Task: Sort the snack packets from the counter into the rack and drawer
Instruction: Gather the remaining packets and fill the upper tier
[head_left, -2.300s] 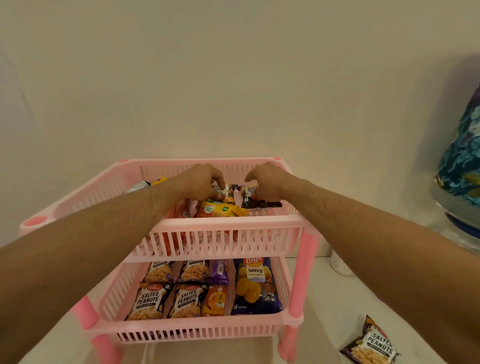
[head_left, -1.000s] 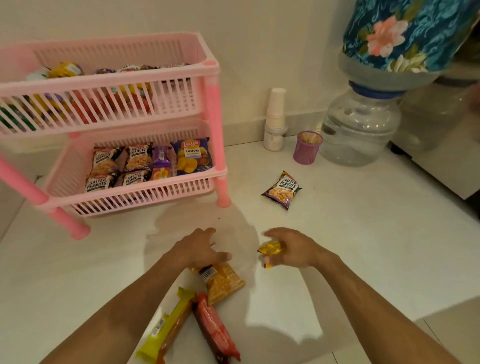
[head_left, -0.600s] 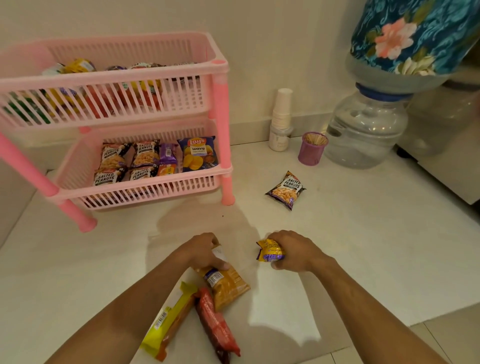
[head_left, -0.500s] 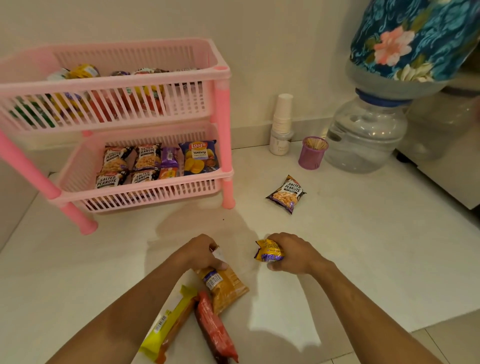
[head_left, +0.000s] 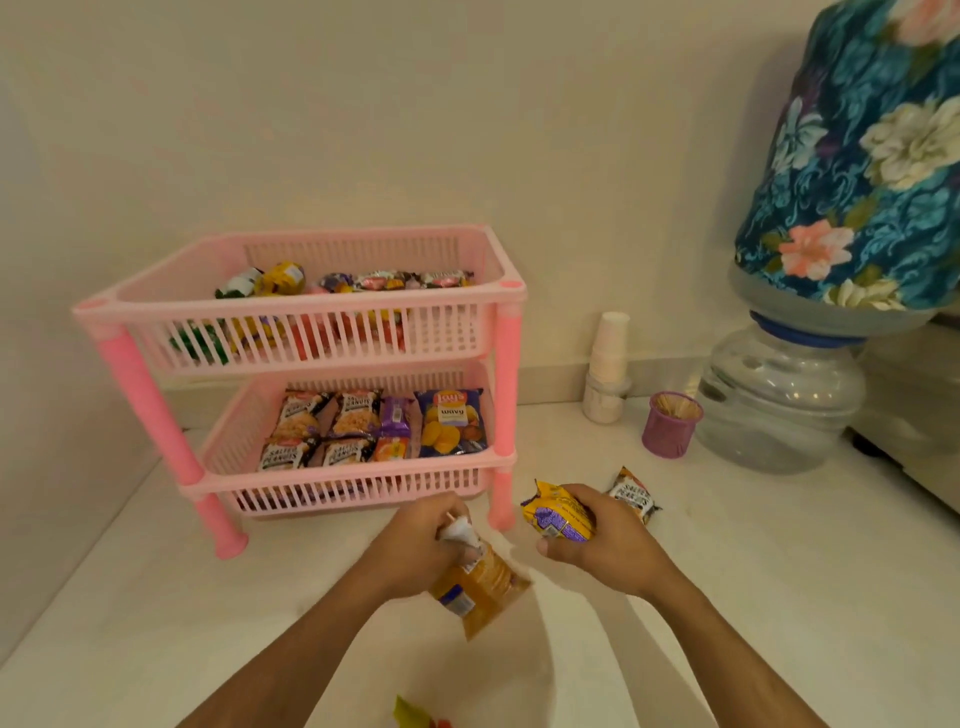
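The left hand (head_left: 421, 540) grips an orange packet (head_left: 478, 587) by its crimped top end, fingers curled round it, so the packet hangs tilted toward the lower right, above the counter (head_left: 779, 597). The right hand (head_left: 602, 540) is closed round a small yellow-and-purple packet (head_left: 558, 514), thumb underneath, the packet sticking out to the left of the fist. Both hands are raised in front of the rack (head_left: 311, 312), close together but not touching.

Just behind the right hand a peanut packet (head_left: 634, 496) lies on the counter, partly hidden by the knuckles. At the very bottom edge two more wrappers poke into view — one green (head_left: 408, 714), one red (head_left: 441, 723) — too cut off to read.

The rack is pink, two tiers, standing against the wall (head_left: 363, 104). Its top tier holds a jumble of small wrapped snacks; the bottom tier has four peanut bags in a neat block at the left, a purple and an orange packet beside them, and a blue chips bag (head_left: 451, 422) at the right.

To the right of the rack stand a stack of paper cups (head_left: 609, 358) on a small white jar, then a purple toothpick holder (head_left: 670, 423), then a water jug (head_left: 779, 400) under a floral blue cover (head_left: 857, 182).
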